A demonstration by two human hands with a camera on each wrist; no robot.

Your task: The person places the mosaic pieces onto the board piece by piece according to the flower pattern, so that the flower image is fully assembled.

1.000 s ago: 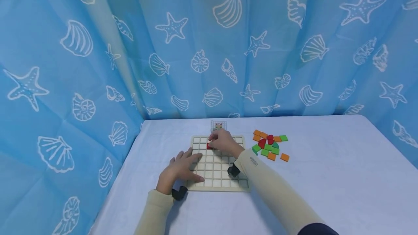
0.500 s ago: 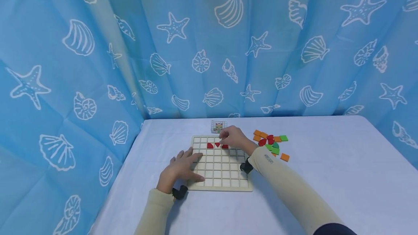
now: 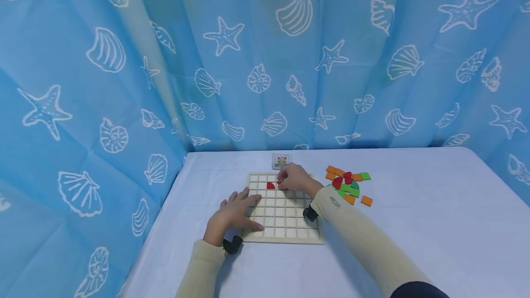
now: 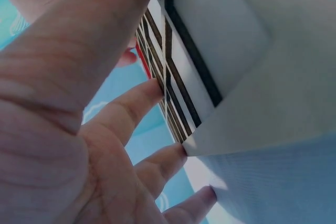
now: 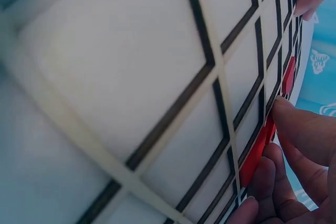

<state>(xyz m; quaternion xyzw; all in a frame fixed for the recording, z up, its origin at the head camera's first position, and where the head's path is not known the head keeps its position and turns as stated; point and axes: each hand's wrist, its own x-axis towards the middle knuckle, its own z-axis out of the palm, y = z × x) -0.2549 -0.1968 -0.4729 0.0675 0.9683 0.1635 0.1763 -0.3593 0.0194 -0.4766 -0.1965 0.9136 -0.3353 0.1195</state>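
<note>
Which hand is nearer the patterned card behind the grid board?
Right. The right hand is over the far rows of the grid board, just in front of the patterned card; the left hand lies at the board's left edge, farther away.

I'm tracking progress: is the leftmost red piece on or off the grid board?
On: the leftmost red piece lies in a square of the grid board, beside the right hand.
</note>
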